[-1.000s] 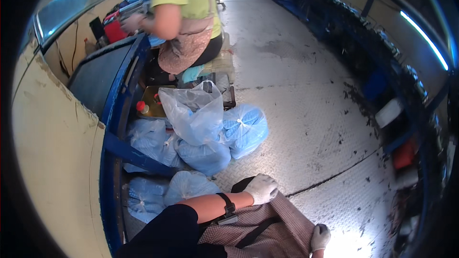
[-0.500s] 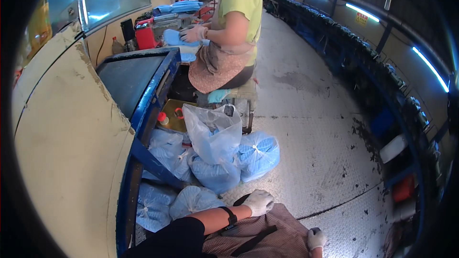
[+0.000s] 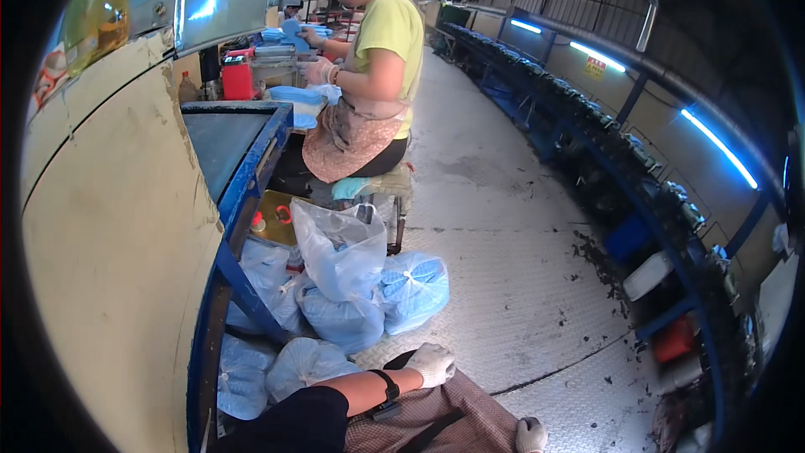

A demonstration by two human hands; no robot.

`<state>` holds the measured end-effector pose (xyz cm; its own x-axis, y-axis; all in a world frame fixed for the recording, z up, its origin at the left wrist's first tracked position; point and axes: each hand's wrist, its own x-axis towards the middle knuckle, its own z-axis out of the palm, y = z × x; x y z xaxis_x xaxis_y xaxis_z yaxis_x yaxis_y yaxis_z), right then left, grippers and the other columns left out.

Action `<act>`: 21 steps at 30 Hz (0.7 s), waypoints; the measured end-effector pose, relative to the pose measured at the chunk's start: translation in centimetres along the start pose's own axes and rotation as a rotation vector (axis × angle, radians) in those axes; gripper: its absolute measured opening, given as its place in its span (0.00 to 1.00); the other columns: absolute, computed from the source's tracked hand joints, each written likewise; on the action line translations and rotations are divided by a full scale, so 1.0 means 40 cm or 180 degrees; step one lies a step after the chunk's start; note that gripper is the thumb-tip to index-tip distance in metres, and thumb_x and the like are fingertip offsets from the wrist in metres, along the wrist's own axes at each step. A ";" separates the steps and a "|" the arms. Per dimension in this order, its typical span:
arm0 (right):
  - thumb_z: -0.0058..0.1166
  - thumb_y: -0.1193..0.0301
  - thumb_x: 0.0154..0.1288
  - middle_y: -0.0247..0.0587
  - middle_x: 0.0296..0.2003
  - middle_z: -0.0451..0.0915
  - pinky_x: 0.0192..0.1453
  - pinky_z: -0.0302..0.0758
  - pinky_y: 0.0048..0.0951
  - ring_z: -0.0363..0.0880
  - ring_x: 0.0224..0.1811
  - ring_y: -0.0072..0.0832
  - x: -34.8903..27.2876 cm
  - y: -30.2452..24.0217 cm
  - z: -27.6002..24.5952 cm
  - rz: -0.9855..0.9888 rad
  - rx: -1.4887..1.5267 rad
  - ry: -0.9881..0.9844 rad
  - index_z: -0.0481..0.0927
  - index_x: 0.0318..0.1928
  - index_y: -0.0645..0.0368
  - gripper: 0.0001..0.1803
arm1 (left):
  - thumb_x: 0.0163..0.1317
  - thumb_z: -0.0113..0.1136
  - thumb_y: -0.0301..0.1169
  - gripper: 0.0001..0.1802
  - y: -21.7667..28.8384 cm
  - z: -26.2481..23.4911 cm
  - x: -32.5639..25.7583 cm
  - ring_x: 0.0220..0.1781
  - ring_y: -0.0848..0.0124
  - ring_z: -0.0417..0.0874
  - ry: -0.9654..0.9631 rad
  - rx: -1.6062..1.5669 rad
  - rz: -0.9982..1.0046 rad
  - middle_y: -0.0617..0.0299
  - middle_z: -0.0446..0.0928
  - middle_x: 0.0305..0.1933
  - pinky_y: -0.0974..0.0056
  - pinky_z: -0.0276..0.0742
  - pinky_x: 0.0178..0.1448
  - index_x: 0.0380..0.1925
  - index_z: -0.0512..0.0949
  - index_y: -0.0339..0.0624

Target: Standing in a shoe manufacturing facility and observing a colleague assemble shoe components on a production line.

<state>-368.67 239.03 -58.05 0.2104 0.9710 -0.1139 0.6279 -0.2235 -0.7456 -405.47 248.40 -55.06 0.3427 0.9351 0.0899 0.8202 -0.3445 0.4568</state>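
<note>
My left hand (image 3: 433,365), in a white knit glove, rests curled into a fist on the brown checked apron (image 3: 478,398) over my lap. Its fingertips are turned away, so whatever they may hold is hidden. At the apron's right edge lies my right hand (image 3: 530,435), also gloved, with its fingers bent in and partly hidden. Close to my left forearm stand tied clear plastic bags (image 3: 309,367) filled with blue foam-like pieces. Beyond them a taller plastic bag (image 3: 340,247) gapes at the top.
A co-worker (image 3: 381,75) in a yellow-green shirt sits ahead at a bench, handling flat blue pieces (image 3: 293,94). A blue-framed table (image 3: 243,138) and beige panel (image 3: 109,260) border the left. Along the right runs a dark machine line (image 3: 579,122) beside the metal floor (image 3: 486,243).
My view has tilted up and shifted, so the scene sits further left. The co-worker's far hand now lifts a blue piece. My hands stay on the apron.
</note>
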 end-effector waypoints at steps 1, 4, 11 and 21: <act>0.51 0.64 0.68 0.56 0.40 0.84 0.53 0.76 0.41 0.82 0.44 0.44 -0.007 0.009 -0.008 -0.0013 -0.0021 0.0019 0.82 0.44 0.66 0.16 | 0.60 0.55 0.40 0.09 0.001 0.013 -0.001 0.46 0.59 0.81 0.0052 0.0053 -0.0007 0.59 0.81 0.38 0.53 0.72 0.52 0.29 0.77 0.49; 0.51 0.64 0.69 0.52 0.40 0.84 0.54 0.75 0.40 0.80 0.45 0.39 -0.048 0.037 -0.031 -0.0036 0.0254 0.0034 0.82 0.44 0.67 0.17 | 0.61 0.55 0.42 0.10 0.020 0.015 0.000 0.47 0.58 0.81 -0.0004 0.0035 0.0082 0.58 0.81 0.39 0.53 0.71 0.54 0.30 0.77 0.49; 0.55 0.53 0.70 0.48 0.49 0.80 0.57 0.73 0.40 0.74 0.52 0.36 -0.137 0.058 -0.084 0.0522 0.1331 0.0900 0.76 0.56 0.66 0.28 | 0.60 0.56 0.42 0.10 0.023 0.032 -0.015 0.50 0.60 0.81 0.0096 0.0121 0.0055 0.59 0.81 0.42 0.54 0.71 0.55 0.31 0.80 0.50; 0.61 0.61 0.57 0.53 0.37 0.85 0.51 0.79 0.39 0.83 0.42 0.41 -0.155 0.172 0.013 0.0322 -0.0282 -0.0622 0.83 0.45 0.69 0.23 | 0.62 0.53 0.42 0.16 0.021 0.024 -0.011 0.53 0.58 0.80 0.0016 0.0166 0.0012 0.57 0.83 0.44 0.52 0.72 0.58 0.37 0.82 0.43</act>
<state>-366.04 231.51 -62.82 0.1318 0.9394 -0.3165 0.6762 -0.3187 -0.6642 -404.49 247.64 -55.57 0.3436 0.9342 0.0962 0.8417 -0.3517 0.4097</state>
